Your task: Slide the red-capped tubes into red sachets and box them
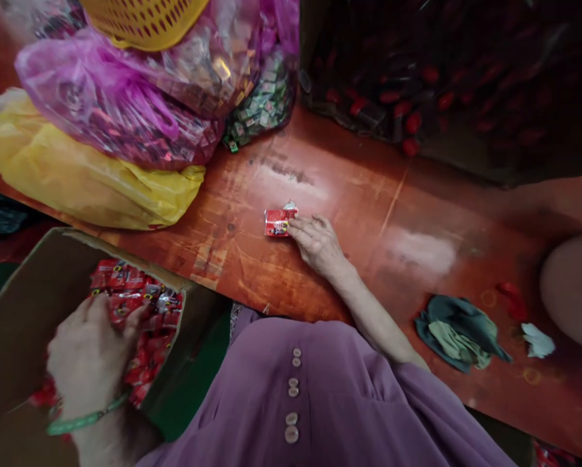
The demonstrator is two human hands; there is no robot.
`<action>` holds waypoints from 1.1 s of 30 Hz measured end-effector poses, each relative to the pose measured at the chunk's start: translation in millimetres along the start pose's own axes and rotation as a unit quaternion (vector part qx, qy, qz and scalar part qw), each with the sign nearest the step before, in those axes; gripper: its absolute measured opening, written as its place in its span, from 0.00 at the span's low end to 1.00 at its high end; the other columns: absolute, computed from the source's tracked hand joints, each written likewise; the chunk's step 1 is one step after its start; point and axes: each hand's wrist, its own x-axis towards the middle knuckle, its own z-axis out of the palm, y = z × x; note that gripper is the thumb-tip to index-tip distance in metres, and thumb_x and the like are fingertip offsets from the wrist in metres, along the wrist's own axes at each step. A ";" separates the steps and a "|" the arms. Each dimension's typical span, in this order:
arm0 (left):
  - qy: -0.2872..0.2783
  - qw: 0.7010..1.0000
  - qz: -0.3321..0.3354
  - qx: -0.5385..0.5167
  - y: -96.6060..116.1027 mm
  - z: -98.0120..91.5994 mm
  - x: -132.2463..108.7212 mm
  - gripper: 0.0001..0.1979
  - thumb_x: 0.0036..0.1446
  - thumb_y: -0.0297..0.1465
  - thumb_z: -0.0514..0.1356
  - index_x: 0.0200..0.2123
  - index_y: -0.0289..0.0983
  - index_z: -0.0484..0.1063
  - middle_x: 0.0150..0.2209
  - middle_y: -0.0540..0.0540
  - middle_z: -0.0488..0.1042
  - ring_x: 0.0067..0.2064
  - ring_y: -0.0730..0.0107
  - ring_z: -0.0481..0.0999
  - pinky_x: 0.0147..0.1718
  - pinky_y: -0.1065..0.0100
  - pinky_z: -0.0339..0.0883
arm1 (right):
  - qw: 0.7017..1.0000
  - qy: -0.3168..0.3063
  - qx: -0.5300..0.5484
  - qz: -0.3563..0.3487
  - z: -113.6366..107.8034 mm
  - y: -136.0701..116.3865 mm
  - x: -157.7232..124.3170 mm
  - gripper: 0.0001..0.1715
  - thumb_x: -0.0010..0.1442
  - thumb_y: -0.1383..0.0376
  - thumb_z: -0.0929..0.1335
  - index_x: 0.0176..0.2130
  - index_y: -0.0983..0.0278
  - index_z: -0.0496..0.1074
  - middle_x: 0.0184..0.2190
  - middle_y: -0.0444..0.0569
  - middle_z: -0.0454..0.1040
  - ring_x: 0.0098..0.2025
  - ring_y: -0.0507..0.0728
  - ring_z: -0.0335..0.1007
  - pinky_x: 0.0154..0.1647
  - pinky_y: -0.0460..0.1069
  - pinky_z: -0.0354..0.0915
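Observation:
My right hand rests on the table with its fingers closed on the right end of a small shiny red packet. A small pale, silvery piece shows just behind that packet; I cannot make out what it is. My left hand, a green bangle on its wrist, is inside a cardboard box at the table's near left edge. Its thumb and fingers are apart over many red packets, and no packet shows between them. The motion blurs this hand slightly.
Back left, a yellow bag, a purple bag and a yellow basket are piled up. A bag of green packets stands beside them. A dark container holds red-capped items. Cloths lie at right.

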 end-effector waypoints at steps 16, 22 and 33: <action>0.098 0.826 0.515 -0.207 193.8 94.1 75.4 0.19 0.62 0.19 0.53 0.52 0.38 0.74 0.55 0.39 0.77 0.59 0.53 0.75 0.56 0.51 0.74 | 0.995 -0.043 0.083 -0.020 -40.3 12.4 18.6 0.13 0.69 0.63 0.65 0.48 0.65 0.75 0.45 0.54 0.82 0.47 0.57 0.77 0.52 0.53 0.68; 0.119 0.834 0.497 -0.206 201.8 98.9 76.7 0.06 0.62 0.20 0.56 0.40 0.34 0.69 0.43 0.38 0.77 0.44 0.60 0.77 0.46 0.57 0.77 | 0.981 0.045 -0.099 0.164 -103.9 93.9 112.1 0.22 0.65 0.56 0.68 0.55 0.65 0.74 0.59 0.64 0.71 0.61 0.70 0.65 0.58 0.64 0.63; 0.065 0.821 0.510 -0.248 206.6 103.3 88.5 0.14 0.65 0.20 0.55 0.51 0.36 0.71 0.43 0.42 0.77 0.43 0.66 0.74 0.44 0.65 0.74 | 0.958 -0.120 -0.141 0.218 -129.9 181.1 269.5 0.57 0.50 0.43 0.74 0.70 0.56 0.54 0.73 0.57 0.48 0.72 0.81 0.43 0.67 0.76 0.44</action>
